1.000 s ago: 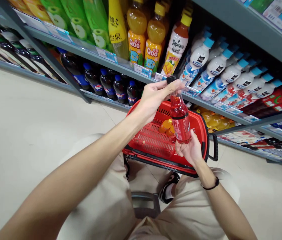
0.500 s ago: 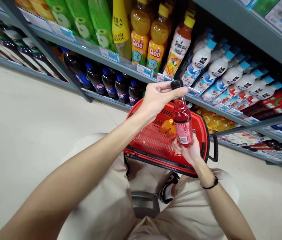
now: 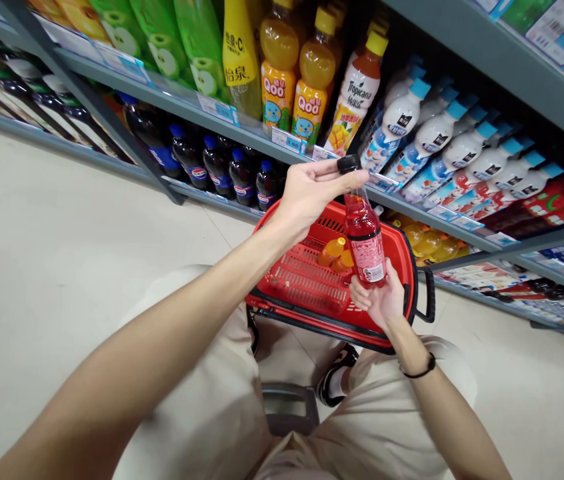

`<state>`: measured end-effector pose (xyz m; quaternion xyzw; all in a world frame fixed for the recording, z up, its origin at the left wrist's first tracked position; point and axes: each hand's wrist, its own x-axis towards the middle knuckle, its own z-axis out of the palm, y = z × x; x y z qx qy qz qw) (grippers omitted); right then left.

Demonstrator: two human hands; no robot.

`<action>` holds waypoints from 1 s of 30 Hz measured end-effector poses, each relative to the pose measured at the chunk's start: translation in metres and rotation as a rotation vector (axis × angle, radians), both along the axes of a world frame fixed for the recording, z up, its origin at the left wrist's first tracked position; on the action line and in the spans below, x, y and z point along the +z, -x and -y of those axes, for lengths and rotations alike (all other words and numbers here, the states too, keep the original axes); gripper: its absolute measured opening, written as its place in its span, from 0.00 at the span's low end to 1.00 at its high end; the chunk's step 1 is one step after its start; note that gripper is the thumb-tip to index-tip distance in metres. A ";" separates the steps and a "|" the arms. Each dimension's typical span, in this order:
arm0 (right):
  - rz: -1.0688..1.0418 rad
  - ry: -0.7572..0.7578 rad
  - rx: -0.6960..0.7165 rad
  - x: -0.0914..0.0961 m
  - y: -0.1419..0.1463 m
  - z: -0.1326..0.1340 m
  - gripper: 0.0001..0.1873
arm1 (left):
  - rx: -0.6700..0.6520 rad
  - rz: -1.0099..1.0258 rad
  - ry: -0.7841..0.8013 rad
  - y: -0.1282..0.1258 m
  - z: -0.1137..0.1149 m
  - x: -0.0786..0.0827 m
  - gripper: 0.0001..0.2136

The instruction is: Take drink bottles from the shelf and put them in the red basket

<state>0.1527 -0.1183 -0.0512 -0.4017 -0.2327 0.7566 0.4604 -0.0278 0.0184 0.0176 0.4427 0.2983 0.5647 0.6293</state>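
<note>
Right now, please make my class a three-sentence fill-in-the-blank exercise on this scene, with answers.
1. The left hand holds a clear bottle of red drink near its ____ cap.
2. With the right hand at its lower end, it is held by ____ hands.
3. The red plastic basket contains small bottles coloured ____.
Answers: black; two; orange.

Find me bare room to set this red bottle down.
Bare floor lies left of the basket, between the lower shelf and the left leg. Inside the basket, there's room left of the orange bottles. The middle shelf is packed with drinks, and the right hand and red bottle crowd the space over the basket's right end.
</note>
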 end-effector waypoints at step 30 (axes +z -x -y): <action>0.154 -0.175 0.001 -0.010 0.000 0.004 0.23 | 0.109 0.014 0.079 0.004 -0.006 -0.001 0.19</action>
